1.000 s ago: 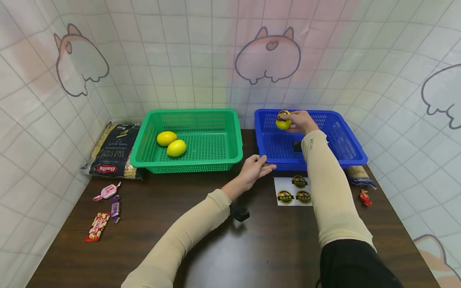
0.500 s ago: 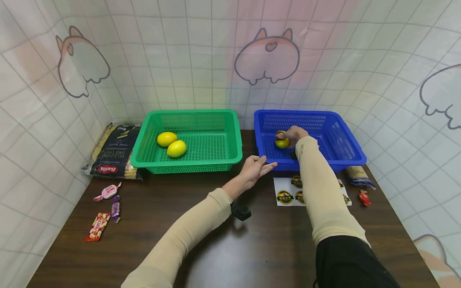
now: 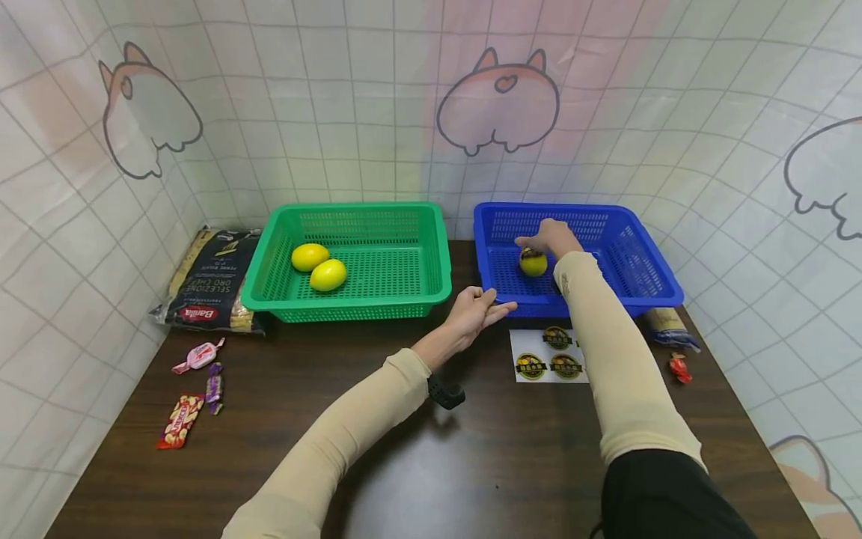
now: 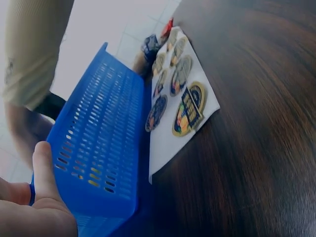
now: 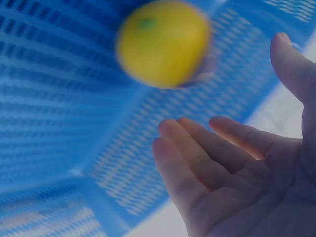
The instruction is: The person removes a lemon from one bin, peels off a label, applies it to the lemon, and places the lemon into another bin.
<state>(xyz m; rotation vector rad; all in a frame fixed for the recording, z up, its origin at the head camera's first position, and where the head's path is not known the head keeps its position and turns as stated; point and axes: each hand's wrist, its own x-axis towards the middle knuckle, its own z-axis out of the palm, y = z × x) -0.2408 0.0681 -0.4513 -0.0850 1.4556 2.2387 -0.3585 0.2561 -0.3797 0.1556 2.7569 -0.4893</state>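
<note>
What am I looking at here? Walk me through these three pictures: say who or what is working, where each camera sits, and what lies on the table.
No machine here: a person works with two bare hands, wearing three cameras. The wide picture comes from the head and looks down at a dark table. The other two come from the wrists, close up.

The right hand is inside the blue basket, open, just above a yellow lemon with a sticker on it. The right wrist view shows the fingers spread and the lemon apart from them, blurred. The left hand rests against the blue basket's front edge.

A green basket holds two more lemons. A sticker sheet lies before the blue basket, a pasta bag and some candies on the left.
</note>
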